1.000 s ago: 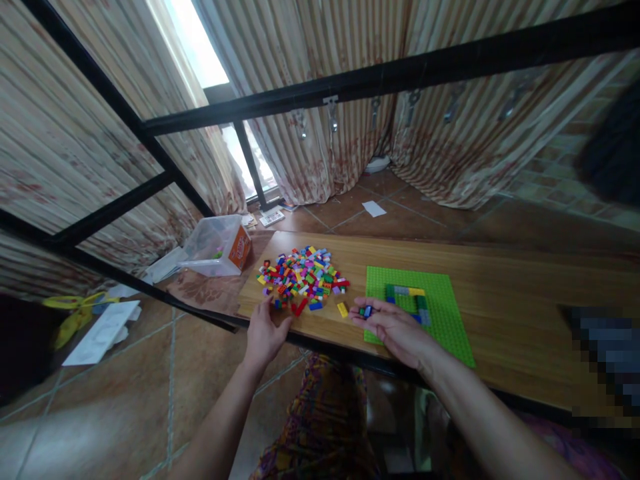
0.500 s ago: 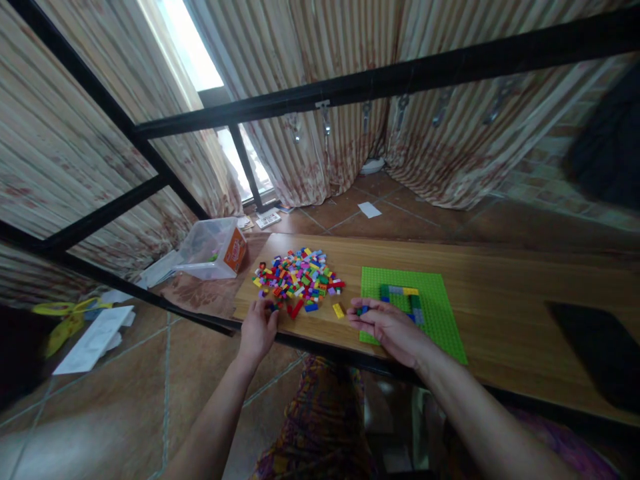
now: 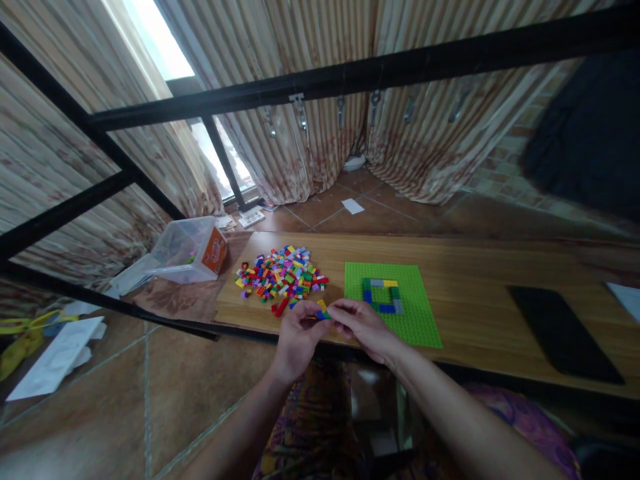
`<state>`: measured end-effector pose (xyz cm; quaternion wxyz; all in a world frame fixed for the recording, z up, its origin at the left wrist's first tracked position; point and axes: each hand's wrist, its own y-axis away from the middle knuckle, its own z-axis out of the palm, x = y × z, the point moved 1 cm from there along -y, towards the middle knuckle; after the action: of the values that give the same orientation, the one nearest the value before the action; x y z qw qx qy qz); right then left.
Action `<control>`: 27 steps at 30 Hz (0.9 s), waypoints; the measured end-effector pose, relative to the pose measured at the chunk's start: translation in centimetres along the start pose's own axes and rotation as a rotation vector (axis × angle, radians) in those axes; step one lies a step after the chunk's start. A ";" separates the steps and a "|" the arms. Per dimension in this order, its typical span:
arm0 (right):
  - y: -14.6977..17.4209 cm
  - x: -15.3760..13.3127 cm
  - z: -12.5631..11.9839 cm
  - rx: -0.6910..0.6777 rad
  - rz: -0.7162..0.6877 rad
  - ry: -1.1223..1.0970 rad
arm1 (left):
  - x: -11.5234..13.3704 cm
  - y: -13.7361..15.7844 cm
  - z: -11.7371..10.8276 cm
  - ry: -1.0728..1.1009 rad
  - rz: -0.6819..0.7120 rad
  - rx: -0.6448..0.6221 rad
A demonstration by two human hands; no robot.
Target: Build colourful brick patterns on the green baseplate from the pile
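Observation:
Over the table's near edge my two hands meet, fingertips almost touching. My left hand (image 3: 297,340) pinches a small blue brick (image 3: 321,315). A green brick (image 3: 327,315) is in the closed fingertips of my right hand (image 3: 365,328), right against the blue one; whether they are joined I cannot tell. Just behind the fingers lies a yellow brick (image 3: 321,305), partly hidden. To the right, a green baseplate (image 3: 423,313) carries a square ring of blue, green, grey and yellow bricks (image 3: 387,309). A pile of mixed loose bricks (image 3: 285,272) lies to the left.
On the wooden table (image 3: 465,287) a black flat object (image 3: 563,333) lies at right, with white paper (image 3: 625,293) beyond it. A clear plastic box (image 3: 185,250) stands left of the table. A black metal rail (image 3: 320,87) crosses ahead, before striped curtains (image 3: 300,40).
My left hand has moved right, away from the pile, to meet my right hand. My right hand stays near the baseplate's left side, its fingers more closed. The view has turned slightly right.

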<state>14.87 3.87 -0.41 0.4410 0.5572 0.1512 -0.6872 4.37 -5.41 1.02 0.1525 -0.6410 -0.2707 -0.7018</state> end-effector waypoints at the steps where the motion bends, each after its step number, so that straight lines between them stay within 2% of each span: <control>1: 0.0 0.0 -0.1 0.009 -0.003 0.001 | 0.1 0.0 0.1 0.018 -0.013 -0.007; 6: -0.2 0.0 -0.5 0.021 -0.009 -0.023 | 0.4 -0.1 0.4 0.062 -0.032 0.002; 18: 0.3 -0.8 -0.1 -0.041 0.104 -0.347 | 0.9 -0.3 -0.4 0.051 0.012 -0.006; 21: 0.4 -0.8 0.1 -0.076 0.092 -0.310 | 0.7 -0.3 -0.4 0.042 -0.004 -0.011; 27: 0.2 0.0 0.4 -0.038 0.031 -0.111 | 0.4 -0.4 0.0 0.067 -0.031 0.009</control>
<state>14.76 3.46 -0.16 0.4697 0.5121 0.1312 -0.7071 4.08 -5.06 1.33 0.1535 -0.6123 -0.2782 -0.7239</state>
